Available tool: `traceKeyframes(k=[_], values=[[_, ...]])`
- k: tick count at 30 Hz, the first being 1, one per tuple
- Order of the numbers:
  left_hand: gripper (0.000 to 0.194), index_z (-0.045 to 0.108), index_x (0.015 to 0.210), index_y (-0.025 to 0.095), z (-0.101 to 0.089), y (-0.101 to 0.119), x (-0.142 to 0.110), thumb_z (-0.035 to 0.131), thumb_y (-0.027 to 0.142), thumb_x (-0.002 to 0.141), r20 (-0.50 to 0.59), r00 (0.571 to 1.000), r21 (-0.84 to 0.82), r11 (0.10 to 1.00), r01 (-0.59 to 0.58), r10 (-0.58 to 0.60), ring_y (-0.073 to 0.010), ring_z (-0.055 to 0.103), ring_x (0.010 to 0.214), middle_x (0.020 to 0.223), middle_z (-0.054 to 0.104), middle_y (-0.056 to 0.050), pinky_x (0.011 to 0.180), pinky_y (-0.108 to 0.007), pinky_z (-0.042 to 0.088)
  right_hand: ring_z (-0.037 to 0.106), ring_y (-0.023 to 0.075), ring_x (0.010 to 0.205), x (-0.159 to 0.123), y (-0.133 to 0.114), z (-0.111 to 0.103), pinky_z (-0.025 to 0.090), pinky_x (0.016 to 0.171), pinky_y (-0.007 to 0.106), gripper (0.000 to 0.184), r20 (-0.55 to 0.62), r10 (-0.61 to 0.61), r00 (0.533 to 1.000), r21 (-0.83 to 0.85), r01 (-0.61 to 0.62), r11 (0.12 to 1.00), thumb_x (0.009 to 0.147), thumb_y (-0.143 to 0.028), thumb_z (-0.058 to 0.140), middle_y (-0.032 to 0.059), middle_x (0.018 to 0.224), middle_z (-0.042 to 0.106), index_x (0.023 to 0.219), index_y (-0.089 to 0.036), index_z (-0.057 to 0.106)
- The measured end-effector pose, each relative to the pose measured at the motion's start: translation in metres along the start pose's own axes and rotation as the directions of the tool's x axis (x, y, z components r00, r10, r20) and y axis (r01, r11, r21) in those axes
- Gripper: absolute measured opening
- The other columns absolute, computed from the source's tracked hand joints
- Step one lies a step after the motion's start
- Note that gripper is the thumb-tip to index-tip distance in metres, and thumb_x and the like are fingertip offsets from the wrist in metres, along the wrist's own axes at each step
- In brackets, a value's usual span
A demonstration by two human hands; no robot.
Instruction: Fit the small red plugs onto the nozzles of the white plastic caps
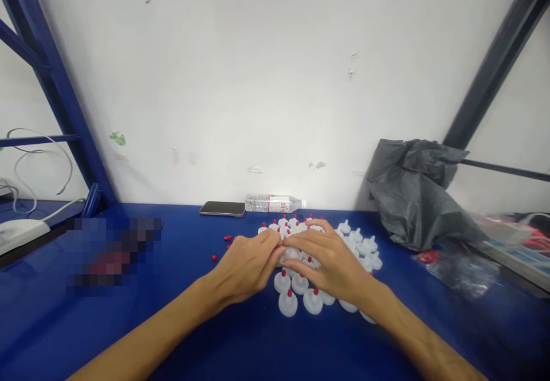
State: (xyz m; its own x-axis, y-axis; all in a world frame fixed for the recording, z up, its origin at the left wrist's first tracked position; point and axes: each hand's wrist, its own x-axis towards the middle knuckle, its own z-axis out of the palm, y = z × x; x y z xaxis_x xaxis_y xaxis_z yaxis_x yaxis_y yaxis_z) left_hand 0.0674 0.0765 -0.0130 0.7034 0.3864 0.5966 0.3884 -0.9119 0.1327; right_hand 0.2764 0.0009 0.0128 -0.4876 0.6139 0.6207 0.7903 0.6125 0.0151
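Observation:
Many white round plastic caps with narrow spouts stand in a cluster on the blue table. Small red tips cover the spouts in the front and left part; at the right, several spouts are bare white. Over the cluster's left side, my left hand is closed in a pinch, its fingertips touching those of my right hand. Whatever it pinches is hidden. My right hand curves its thumb and fingers around a white spouted cap, mostly covered by the fingers. Loose red tips lie left of the cluster.
A phone and a transparent water bottle lie along the wall. At the right are a grey plastic bag and a crumpled see-through bag. A white power strip sits far left, near a blurred-out patch.

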Motion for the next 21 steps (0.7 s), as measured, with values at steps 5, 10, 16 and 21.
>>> traceKeyframes(k=[5, 10, 16, 21], values=[[0.038, 0.041, 0.077, 0.026, -0.005, 0.000, 0.004, 0.025, 0.031, 0.111, -0.059, 0.996, -0.044, 0.997, 0.059, -0.061, -0.0171, 0.047, 0.054, 0.065, 0.053, 0.003, 0.055, -0.034, 0.029, 0.080, 0.0229, 0.096, -0.007, 0.034, -0.009, 0.053, 0.111, 0.049, 0.019, -0.095, -0.002, 0.995, -0.202, -0.017, 0.979, 0.104, -0.035, 0.061, -0.0022, 0.116, 0.084, 0.119, -0.036, 0.073], [0.039, 0.036, 0.072, 0.025, -0.024, -0.017, 0.004, 0.030, 0.031, 0.110, -0.139, 0.968, -0.061, 0.978, 0.200, -0.207, -0.0156, 0.044, 0.058, 0.064, 0.047, 0.004, 0.061, -0.033, 0.032, 0.078, 0.0249, 0.083, -0.031, 0.098, -0.031, 0.053, 0.099, 0.049, 0.021, -0.283, 0.351, 0.892, -0.279, -0.427, 0.860, 0.104, -0.040, 0.056, 0.0029, 0.092, 0.083, 0.105, -0.026, 0.072], [0.016, 0.051, 0.079, 0.024, -0.024, -0.037, 0.004, 0.049, 0.021, 0.095, 0.189, 0.957, 0.228, 0.958, 0.175, -0.220, -0.0246, 0.058, 0.086, 0.084, 0.065, -0.004, 0.065, -0.035, 0.037, 0.078, 0.0264, 0.093, -0.041, 0.119, -0.041, 0.055, 0.085, 0.037, 0.025, -0.125, 0.608, 0.784, -0.165, -0.621, 0.767, 0.098, -0.044, 0.059, 0.0069, 0.098, 0.082, 0.102, -0.023, 0.072], [0.009, 0.057, 0.083, 0.022, -0.021, -0.041, 0.001, 0.054, 0.017, 0.088, 0.336, 0.913, 0.257, 0.955, 0.148, -0.232, -0.0293, 0.059, 0.097, 0.095, 0.066, -0.009, 0.069, -0.038, 0.045, 0.073, 0.0296, 0.103, -0.041, 0.116, -0.037, 0.054, 0.094, 0.044, 0.028, 0.117, 0.490, 0.864, -0.217, -0.459, 0.861, 0.099, -0.039, 0.058, 0.0098, 0.107, 0.082, 0.097, -0.022, 0.079]])
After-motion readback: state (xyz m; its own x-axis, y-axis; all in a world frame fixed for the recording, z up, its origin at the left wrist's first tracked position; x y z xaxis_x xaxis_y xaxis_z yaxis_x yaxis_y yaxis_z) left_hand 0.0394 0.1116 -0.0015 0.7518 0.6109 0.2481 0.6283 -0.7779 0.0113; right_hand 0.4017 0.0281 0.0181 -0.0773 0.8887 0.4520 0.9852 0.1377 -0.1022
